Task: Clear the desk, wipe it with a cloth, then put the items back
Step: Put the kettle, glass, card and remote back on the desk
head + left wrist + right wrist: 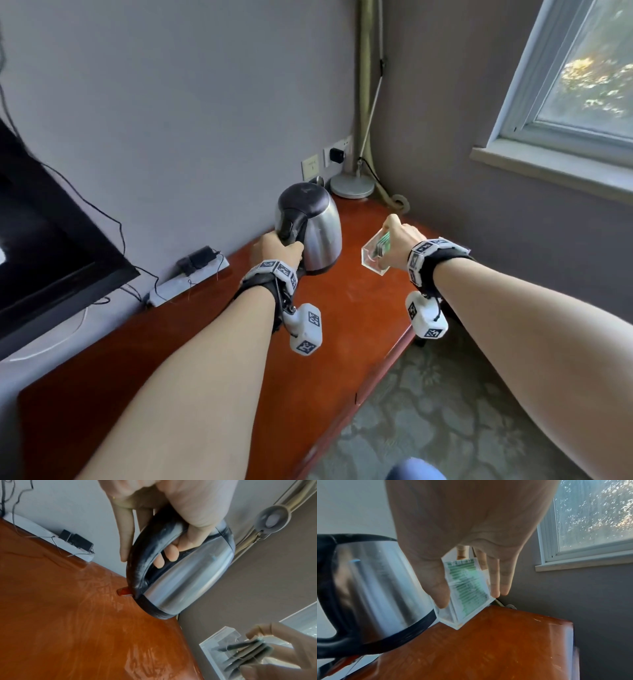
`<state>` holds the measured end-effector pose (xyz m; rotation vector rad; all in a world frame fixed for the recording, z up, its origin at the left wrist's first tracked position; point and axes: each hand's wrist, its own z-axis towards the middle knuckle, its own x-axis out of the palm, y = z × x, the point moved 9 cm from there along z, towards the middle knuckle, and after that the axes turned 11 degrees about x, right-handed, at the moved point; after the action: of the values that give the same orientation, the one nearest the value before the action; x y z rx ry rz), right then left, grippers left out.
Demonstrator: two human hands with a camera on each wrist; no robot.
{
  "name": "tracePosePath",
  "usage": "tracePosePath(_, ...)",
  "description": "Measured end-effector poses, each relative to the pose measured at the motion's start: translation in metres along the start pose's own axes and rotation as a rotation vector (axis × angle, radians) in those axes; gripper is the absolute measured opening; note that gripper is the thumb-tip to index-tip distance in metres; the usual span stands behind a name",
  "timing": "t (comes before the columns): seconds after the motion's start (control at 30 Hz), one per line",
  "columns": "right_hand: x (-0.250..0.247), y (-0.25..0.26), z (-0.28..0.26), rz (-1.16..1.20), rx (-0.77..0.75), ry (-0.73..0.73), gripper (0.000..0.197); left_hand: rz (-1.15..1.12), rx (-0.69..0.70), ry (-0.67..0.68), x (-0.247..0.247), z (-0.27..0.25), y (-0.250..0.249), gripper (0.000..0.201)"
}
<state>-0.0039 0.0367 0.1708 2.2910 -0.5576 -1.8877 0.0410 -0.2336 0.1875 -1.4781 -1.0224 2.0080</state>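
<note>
A steel kettle (320, 233) with a black lid and handle hangs above the reddish wooden desk (342, 325). My left hand (277, 250) grips its handle; the fingers (171, 553) curl through the handle loop of the kettle (188, 577). My right hand (400, 240) holds a clear acrylic box (375, 255) with green packets inside, also lifted off the desk. In the right wrist view the thumb and fingers (494, 582) pinch the box (465, 592) from both sides, next to the kettle (373, 582).
A white power strip (190, 277) with a black adapter lies along the wall at the desk's back left. A lamp base (352, 185) stands in the far corner. A dark screen (44, 240) is at the left. The desk's front edge (394, 363) drops to patterned carpet.
</note>
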Motion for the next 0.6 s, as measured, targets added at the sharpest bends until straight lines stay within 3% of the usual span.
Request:
tracePosePath(0.3, 0.028, -0.015, 0.162, -0.049, 0.004, 0.132, 0.074, 0.000, -0.183, 0.026, 0.107, 0.101, 0.029, 0.012)
tracePosePath(0.6, 0.067, -0.019, 0.333, -0.039, -0.085, 0.265, 0.051, 0.054, -0.368, -0.050, 0.212, 0.209, 0.040, 0.017)
